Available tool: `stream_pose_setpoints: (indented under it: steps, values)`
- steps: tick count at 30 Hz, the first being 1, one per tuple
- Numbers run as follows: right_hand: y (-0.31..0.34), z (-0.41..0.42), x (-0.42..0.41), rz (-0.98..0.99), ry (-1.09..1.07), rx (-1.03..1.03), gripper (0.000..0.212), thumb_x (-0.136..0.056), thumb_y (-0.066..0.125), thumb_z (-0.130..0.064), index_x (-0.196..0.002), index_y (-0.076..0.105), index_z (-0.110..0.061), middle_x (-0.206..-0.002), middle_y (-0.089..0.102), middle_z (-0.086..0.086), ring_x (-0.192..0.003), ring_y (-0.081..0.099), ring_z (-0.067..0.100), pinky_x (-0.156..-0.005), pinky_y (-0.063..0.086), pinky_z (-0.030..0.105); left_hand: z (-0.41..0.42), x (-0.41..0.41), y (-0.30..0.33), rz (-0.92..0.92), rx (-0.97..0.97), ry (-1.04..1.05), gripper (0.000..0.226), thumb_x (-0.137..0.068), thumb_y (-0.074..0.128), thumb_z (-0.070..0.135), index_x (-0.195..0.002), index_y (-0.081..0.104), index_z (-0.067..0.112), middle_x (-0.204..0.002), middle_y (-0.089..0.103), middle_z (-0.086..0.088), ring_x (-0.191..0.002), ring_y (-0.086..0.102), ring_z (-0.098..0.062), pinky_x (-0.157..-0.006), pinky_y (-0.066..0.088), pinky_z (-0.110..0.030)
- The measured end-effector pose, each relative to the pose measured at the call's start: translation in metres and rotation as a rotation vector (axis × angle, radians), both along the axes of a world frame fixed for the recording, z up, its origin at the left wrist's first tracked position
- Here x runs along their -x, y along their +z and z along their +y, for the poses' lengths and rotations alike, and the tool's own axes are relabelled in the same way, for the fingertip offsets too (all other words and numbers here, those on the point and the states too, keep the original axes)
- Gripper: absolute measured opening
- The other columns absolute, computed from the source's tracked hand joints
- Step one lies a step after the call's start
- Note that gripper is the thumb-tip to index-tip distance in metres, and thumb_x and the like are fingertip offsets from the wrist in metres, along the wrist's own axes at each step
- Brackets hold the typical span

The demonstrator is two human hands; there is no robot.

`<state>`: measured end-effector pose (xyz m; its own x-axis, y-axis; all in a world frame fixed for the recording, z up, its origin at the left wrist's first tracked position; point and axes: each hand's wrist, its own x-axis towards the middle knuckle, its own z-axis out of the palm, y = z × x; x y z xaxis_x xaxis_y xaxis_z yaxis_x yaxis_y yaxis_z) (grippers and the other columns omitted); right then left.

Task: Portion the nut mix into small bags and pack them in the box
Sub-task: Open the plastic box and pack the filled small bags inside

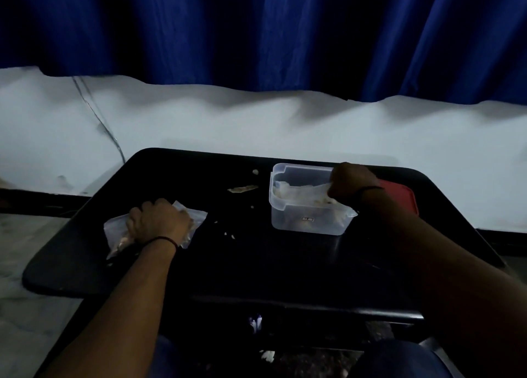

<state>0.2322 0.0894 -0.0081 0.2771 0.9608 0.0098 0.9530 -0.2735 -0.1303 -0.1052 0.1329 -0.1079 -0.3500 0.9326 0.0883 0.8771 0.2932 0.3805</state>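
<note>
Clear plastic box [308, 206] already has bagged portions in it, so I'd say packing is well underway, though at least one filled small bag [155, 226] sits out on the black table [256, 263] and the red lid [402, 195] is off, just behind the right wrist. Right hand [350, 185] is curled tight at the box's right rim, pinching the edge of a bag [299, 190] that stretches leftward from its fingers into the box. Left hand [158, 220], well apart from the box, presses knuckles-up on the other bag, fingers curled into the plastic; a few loose bits [242, 188] lie between the hands.
</note>
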Motion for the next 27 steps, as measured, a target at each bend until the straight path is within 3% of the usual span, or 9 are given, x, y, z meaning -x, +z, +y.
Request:
stream_pose_setpoints:
  steps: [4, 7, 11, 14, 16, 19, 21, 24, 27]
  values:
    - [-0.005, -0.002, 0.0, -0.084, 0.042, -0.008, 0.029, -0.081, 0.063, -0.018, -0.109, 0.069, -0.017, -0.116, 0.067, 0.012, -0.107, 0.062, 0.033, -0.084, 0.051, 0.034, 0.004, 0.001, -0.003, 0.042, 0.001, -0.014, 0.035, -0.089, 0.06, 0.036, -0.107, 0.067, 0.007, -0.124, 0.057, -0.022, -0.119, 0.044, -0.042, -0.103, 0.035, -0.045]
    - [-0.007, -0.005, -0.003, -0.187, 0.038, 0.018, 0.037, -0.082, 0.063, -0.023, -0.118, 0.065, -0.018, -0.124, 0.063, 0.013, -0.115, 0.056, 0.035, -0.09, 0.048, 0.038, 0.007, 0.004, -0.006, 0.052, 0.001, -0.06, 0.03, -0.086, 0.06, 0.039, -0.095, 0.071, 0.012, -0.111, 0.065, -0.02, -0.109, 0.052, -0.041, -0.099, 0.041, -0.042]
    - [0.0, -0.022, 0.005, -0.069, 0.045, -0.254, 0.036, -0.085, 0.065, -0.023, -0.121, 0.065, -0.021, -0.117, 0.063, 0.013, -0.112, 0.052, 0.036, -0.086, 0.045, 0.037, 0.002, 0.0, 0.0, -0.036, -0.176, -0.121, 0.018, -0.081, 0.068, 0.032, -0.085, 0.076, 0.016, -0.094, 0.072, -0.016, -0.096, 0.063, -0.039, -0.087, 0.047, -0.037]
    - [0.003, -0.04, 0.032, 0.216, 0.117, -0.635, 0.013, -0.087, 0.062, -0.023, -0.096, 0.072, -0.02, -0.095, 0.072, 0.003, -0.09, 0.063, 0.025, -0.076, 0.05, 0.034, -0.002, -0.007, 0.008, -0.378, -0.313, -0.123, 0.013, -0.084, 0.073, 0.025, -0.081, 0.074, 0.012, -0.089, 0.074, -0.013, -0.089, 0.067, -0.035, -0.079, 0.053, -0.038]
    - [-0.001, -0.052, 0.057, 0.416, 0.133, -0.728, 0.01, -0.087, 0.061, -0.023, -0.085, 0.071, -0.022, -0.083, 0.072, -0.008, -0.077, 0.064, 0.009, -0.07, 0.049, 0.025, -0.005, -0.012, 0.013, -0.637, -0.36, -0.153, 0.018, -0.086, 0.073, 0.026, -0.075, 0.069, 0.012, -0.077, 0.071, -0.009, -0.077, 0.069, -0.032, -0.071, 0.056, -0.04]
    - [-0.014, -0.058, 0.092, 0.631, 0.169, -0.7, 0.009, -0.089, 0.063, -0.021, -0.083, 0.07, -0.021, -0.08, 0.071, -0.009, -0.074, 0.065, 0.004, -0.071, 0.047, 0.021, -0.016, -0.023, 0.025, -1.082, -0.351, -0.197, 0.013, -0.089, 0.07, 0.014, -0.078, 0.063, 0.014, -0.071, 0.065, -0.01, -0.05, 0.061, -0.022, -0.047, 0.05, -0.026]
    - [-0.023, -0.056, 0.106, 0.67, 0.2, -0.633, 0.007, -0.089, 0.066, -0.026, -0.089, 0.071, -0.021, -0.088, 0.073, -0.008, -0.082, 0.067, 0.006, -0.077, 0.05, 0.023, -0.03, -0.034, 0.037, -1.384, -0.291, -0.236, 0.009, -0.091, 0.066, 0.007, -0.085, 0.061, 0.011, -0.069, 0.066, -0.011, -0.045, 0.059, -0.019, -0.041, 0.045, -0.023]
    - [-0.03, -0.051, 0.117, 0.83, 0.164, -0.469, 0.031, -0.085, 0.07, -0.038, -0.109, 0.068, -0.019, -0.097, 0.073, -0.005, -0.09, 0.068, 0.012, -0.08, 0.056, 0.035, -0.043, -0.051, 0.05, -1.542, -0.267, -0.323, 0.012, -0.093, 0.059, 0.005, -0.085, 0.06, 0.014, -0.072, 0.07, 0.0, -0.056, 0.063, -0.016, -0.046, 0.048, -0.023]
    - [-0.034, -0.047, 0.121, 1.001, 0.197, -0.442, 0.016, -0.083, 0.074, -0.034, -0.091, 0.07, -0.02, -0.078, 0.071, -0.008, -0.074, 0.065, 0.006, -0.071, 0.056, 0.036, -0.053, -0.065, 0.058, -1.613, -0.229, -0.427, 0.015, -0.093, 0.056, 0.003, -0.083, 0.059, 0.014, -0.071, 0.068, 0.001, -0.059, 0.062, -0.013, -0.051, 0.049, -0.024]
